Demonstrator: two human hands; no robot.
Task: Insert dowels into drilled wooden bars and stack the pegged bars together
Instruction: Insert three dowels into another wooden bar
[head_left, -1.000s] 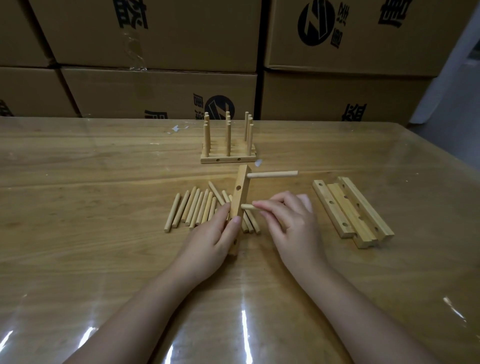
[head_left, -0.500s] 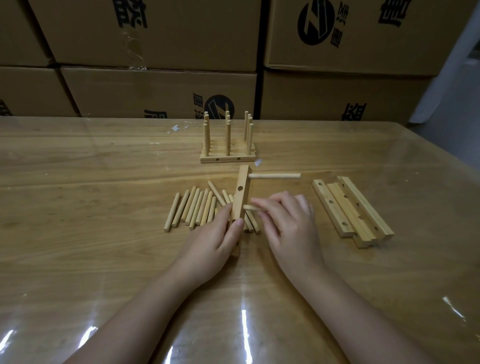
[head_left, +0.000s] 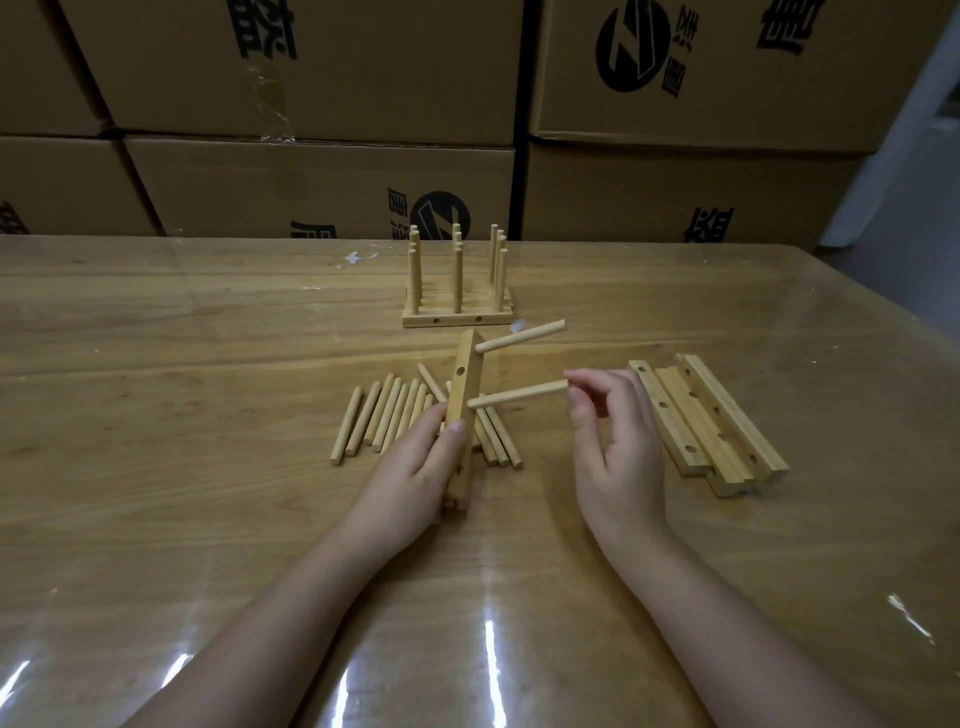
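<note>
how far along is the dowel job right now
Done: a pegged stack stands at the back. In hand: left hand grips a bar with one dowel in; right hand pinches a second dowel against it. Left: three drilled bars and loose dowels.

The left hand (head_left: 415, 478) gripped the lower part of a bar (head_left: 464, 384), thumb laid along its front, with the forearm reaching in from 7 o'clock. The right hand (head_left: 618, 452), forearm entering from 5 o'clock, pinched a dowel (head_left: 519, 399) by its 3 o'clock end.

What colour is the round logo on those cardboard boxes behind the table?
Black: the round logo on brown cardboard boxes, seen in the head view.
</note>
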